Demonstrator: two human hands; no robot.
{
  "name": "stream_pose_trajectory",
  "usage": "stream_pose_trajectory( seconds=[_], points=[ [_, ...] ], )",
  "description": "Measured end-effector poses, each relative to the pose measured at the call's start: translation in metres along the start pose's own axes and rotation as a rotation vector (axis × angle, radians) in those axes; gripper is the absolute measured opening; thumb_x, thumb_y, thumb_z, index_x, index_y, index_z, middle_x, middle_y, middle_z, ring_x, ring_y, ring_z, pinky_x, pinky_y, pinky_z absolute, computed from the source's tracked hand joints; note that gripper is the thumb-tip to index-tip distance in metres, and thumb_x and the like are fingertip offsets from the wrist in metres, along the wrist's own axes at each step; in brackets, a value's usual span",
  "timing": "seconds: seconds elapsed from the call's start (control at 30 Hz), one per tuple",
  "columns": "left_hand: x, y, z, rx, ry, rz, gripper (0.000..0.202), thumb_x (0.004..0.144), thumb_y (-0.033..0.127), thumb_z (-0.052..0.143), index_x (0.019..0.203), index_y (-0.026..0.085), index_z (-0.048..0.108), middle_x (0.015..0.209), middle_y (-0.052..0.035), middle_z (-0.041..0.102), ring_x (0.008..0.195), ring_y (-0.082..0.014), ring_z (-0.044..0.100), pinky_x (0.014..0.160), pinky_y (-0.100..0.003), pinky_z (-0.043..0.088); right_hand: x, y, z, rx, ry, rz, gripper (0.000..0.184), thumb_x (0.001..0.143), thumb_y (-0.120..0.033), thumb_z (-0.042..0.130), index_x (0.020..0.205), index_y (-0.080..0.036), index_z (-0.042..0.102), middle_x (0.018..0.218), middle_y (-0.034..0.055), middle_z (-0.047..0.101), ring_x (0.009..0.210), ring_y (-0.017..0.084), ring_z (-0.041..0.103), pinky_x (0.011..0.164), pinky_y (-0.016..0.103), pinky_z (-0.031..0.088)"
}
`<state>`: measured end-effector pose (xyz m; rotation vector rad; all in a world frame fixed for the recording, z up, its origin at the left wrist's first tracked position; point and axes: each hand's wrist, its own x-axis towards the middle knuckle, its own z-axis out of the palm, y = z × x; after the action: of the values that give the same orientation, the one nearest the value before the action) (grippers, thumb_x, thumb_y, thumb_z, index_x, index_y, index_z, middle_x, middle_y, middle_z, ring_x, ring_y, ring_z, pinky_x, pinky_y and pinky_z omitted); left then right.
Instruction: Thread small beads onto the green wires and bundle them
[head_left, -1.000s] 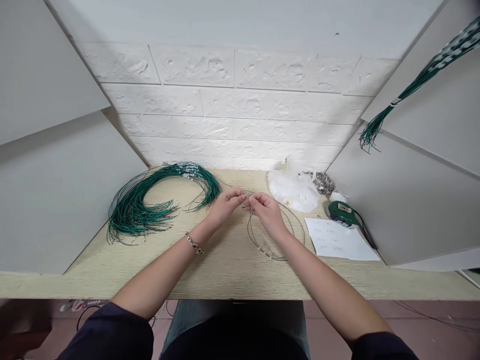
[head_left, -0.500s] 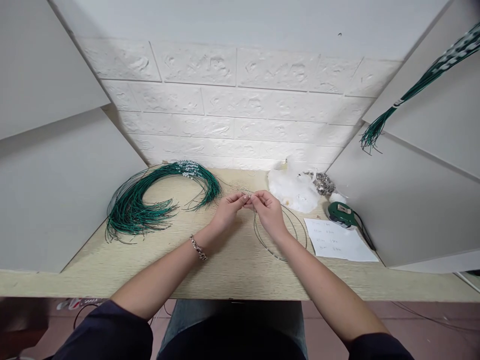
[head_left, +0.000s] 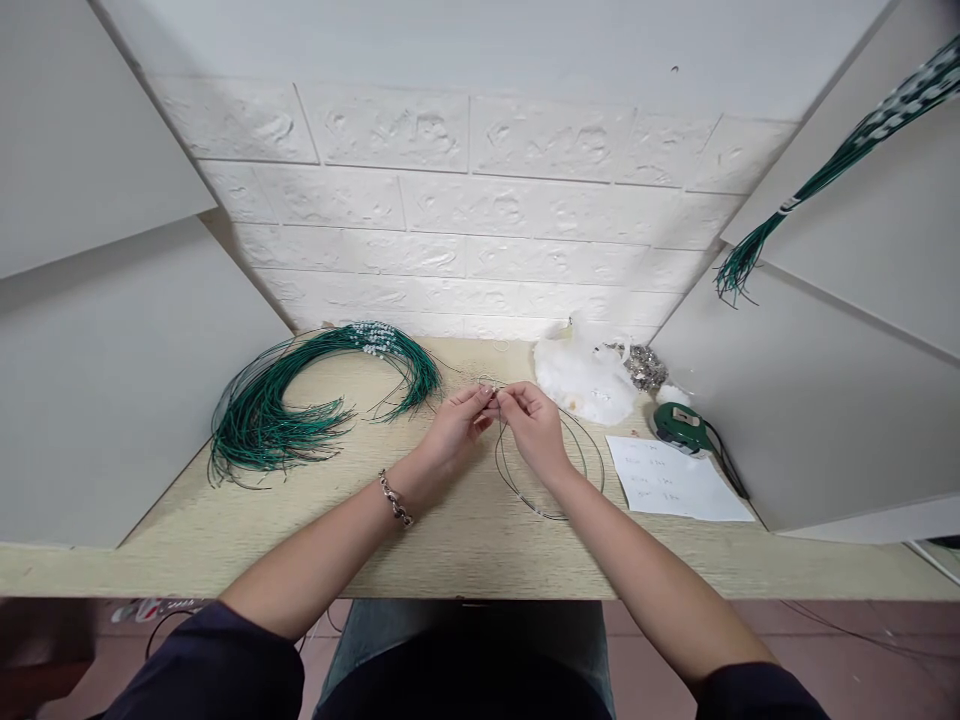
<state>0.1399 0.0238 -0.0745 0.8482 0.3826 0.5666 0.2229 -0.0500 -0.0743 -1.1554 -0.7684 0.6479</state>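
My left hand [head_left: 456,422] and my right hand [head_left: 537,430] meet above the middle of the table, thumbs and fingertips pinched close together. A thin dark green cord [head_left: 550,516] runs out from the pinch and hangs in loose loops below and to the right, partly behind my right hand and forearm. Both hands grip its end area; the small part right between the fingertips is too small to make out. Left of my hands lies a curved bundle of green cords [head_left: 259,425] with white beads [head_left: 375,338] along its top.
Behind my right hand rest a white plastic bag [head_left: 585,380] and a heap of small silvery pieces [head_left: 646,368]. A green tape measure [head_left: 681,428] touches a handwritten paper sheet [head_left: 675,488]. Another cord bundle [head_left: 825,180] hangs at the right panel. A white brick-patterned wall [head_left: 435,210] closes the back.
The looped cord has shifted slightly left and swung under my right hand. My hands stay together at nearly the same place, with a small change in the fingers.
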Motion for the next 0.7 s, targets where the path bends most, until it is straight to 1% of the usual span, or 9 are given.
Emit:
stream_pose_trajectory(
  seconds=[0.1, 0.2, 0.43, 0.53, 0.7],
  points=[
    [0.0011, -0.0017, -0.0043, -0.138, -0.042, -0.075, 0.011, 0.066, 0.023, 0.069, 0.068, 0.016, 0.060, 0.068, 0.0024, 0.056, 0.062, -0.0055, 0.047, 0.062, -0.019, 0.037, -0.0014, -0.0004, 0.0006, 0.007, 0.003, -0.002, 0.023, 0.070, -0.040, 0.060, 0.074, -0.018, 0.053, 0.071, 0.0009, 0.061, 0.066, 0.013, 0.061, 0.069, 0.031, 0.051],
    [0.0013, -0.0020, -0.0071, -0.209, -0.065, -0.131, 0.007, 0.067, 0.019, 0.067, 0.071, 0.016, 0.061, 0.071, 0.0014, 0.057, 0.065, -0.0059, 0.049, 0.065, -0.020, 0.039, -0.0017, -0.0004, 0.0001, -0.030, 0.009, 0.000, 0.023, 0.070, -0.039, 0.060, 0.073, -0.017, 0.055, 0.070, 0.0012, 0.061, 0.067, 0.014, 0.061, 0.066, 0.030, 0.050],
    [0.0020, -0.0021, -0.0085, -0.179, -0.061, -0.162, 0.006, 0.068, 0.019, 0.066, 0.070, 0.017, 0.061, 0.072, -0.0004, 0.059, 0.068, -0.0088, 0.051, 0.070, -0.024, 0.041, -0.0044, -0.0047, 0.0002, -0.104, 0.037, -0.027, 0.022, 0.071, -0.038, 0.059, 0.072, -0.016, 0.056, 0.066, 0.0017, 0.062, 0.063, 0.014, 0.060, 0.062, 0.029, 0.049],
    [0.0029, -0.0037, -0.0095, -0.180, -0.056, -0.155, 0.007, 0.067, 0.019, 0.067, 0.071, 0.016, 0.062, 0.074, -0.0013, 0.060, 0.070, -0.0094, 0.052, 0.069, -0.024, 0.041, -0.0055, -0.0062, 0.0004, -0.136, 0.048, -0.048, 0.020, 0.071, -0.036, 0.059, 0.070, -0.017, 0.057, 0.063, 0.0013, 0.062, 0.058, 0.013, 0.058, 0.062, 0.029, 0.049],
    [0.0041, -0.0056, -0.0107, -0.191, -0.059, -0.168, 0.008, 0.067, 0.018, 0.067, 0.072, 0.015, 0.062, 0.074, -0.0014, 0.060, 0.071, -0.0089, 0.053, 0.068, -0.021, 0.042, -0.0066, -0.0059, 0.0008, -0.154, 0.056, -0.073, 0.017, 0.071, -0.033, 0.059, 0.069, -0.016, 0.057, 0.065, 0.0017, 0.062, 0.059, 0.014, 0.059, 0.061, 0.028, 0.049]
  ],
)
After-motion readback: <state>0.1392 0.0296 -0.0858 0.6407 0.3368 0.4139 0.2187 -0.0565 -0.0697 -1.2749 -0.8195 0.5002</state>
